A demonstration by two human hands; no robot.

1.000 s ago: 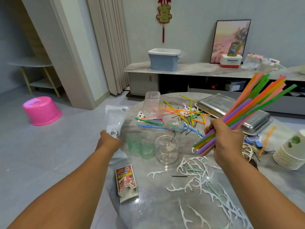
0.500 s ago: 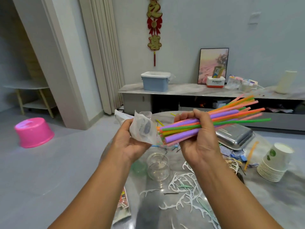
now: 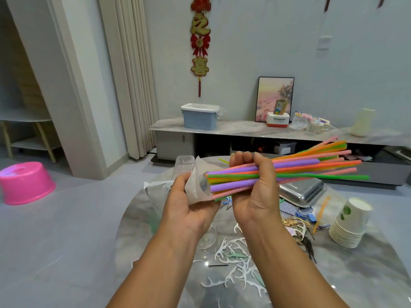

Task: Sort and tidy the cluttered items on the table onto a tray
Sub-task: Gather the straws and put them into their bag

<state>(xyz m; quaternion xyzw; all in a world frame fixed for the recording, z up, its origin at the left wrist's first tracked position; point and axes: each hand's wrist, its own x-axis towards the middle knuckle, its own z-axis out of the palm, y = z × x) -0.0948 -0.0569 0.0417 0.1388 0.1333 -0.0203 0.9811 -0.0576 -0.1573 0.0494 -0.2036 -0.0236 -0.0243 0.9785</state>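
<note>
A pale-walled living room with a red hanging ornament (image 3: 199, 41) at top centre and a long sideboard (image 3: 244, 127) across the middle frames a round marble bench (image 3: 367, 270) in the lower half. Just above it, at centre frame, the bundle of coloured straws (image 3: 295, 168) lies nearly level, its near ends meeting the mouth of a clear plastic bag (image 3: 196, 187). The right hand (image 3: 255, 192) has its grip curled round the bundle's middle; the left hand (image 3: 189, 207) pinches the bag by its opening, fingers folded over the film. It looks like the straws are about to be fed into the bag. The likely trouble: the far ends fan out toward the right edge, so the bundle is loose, and a few straws could catch on the limp rim, buckle or slip free onto the bench; the bag mouth appears barely wider than the bundle. Right of the hands sits the steel tray (image 3: 302, 193), seemingly upside down. A stack of paper cups (image 3: 351, 223) stands at the right, an orange stick (image 3: 320, 213) and patterned scraps between it and the tray. White antler-shaped cutouts (image 3: 231, 256) are scattered at lower centre, a clear glass (image 3: 206, 237) showing between the forearms. A pink tub (image 3: 26, 182) sits on the floor at left.
</note>
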